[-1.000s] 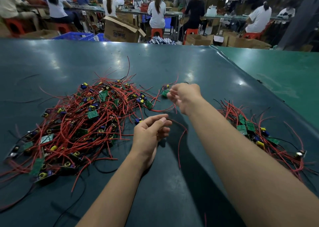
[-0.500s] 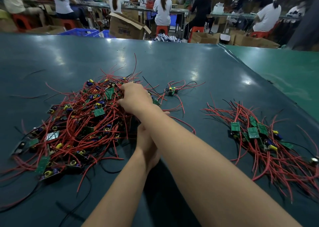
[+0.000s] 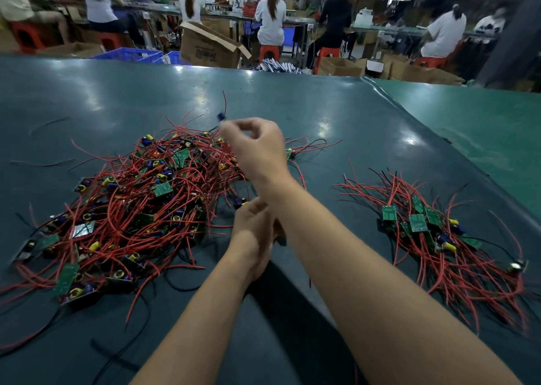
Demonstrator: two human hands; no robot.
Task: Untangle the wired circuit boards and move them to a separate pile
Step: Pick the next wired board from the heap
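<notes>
A big tangle of green circuit boards with red and black wires (image 3: pixel 131 209) covers the left of the dark table (image 3: pixel 336 115). A smaller sorted pile of boards (image 3: pixel 439 238) lies on the right. My right hand (image 3: pixel 257 147) is raised over the tangle's far right side, and its thumb and finger pinch a small board with a blue part and a red wire (image 3: pixel 222 115) lifted out of the heap. My left hand (image 3: pixel 253 232) rests low by the tangle's near right edge, partly under my right forearm, fingers loosely curled; whether it holds a wire is hidden.
One lone board with wires (image 3: pixel 292 152) lies just right of the tangle. A lighter green table (image 3: pixel 483 127) adjoins on the right. Beyond the far edge stand cardboard boxes (image 3: pixel 210 48), blue crates (image 3: pixel 128 54) and seated workers.
My right hand has risen out of the tangle, pulling a small board with a red wire up with it. The left hand stays in place beneath my forearm.
</notes>
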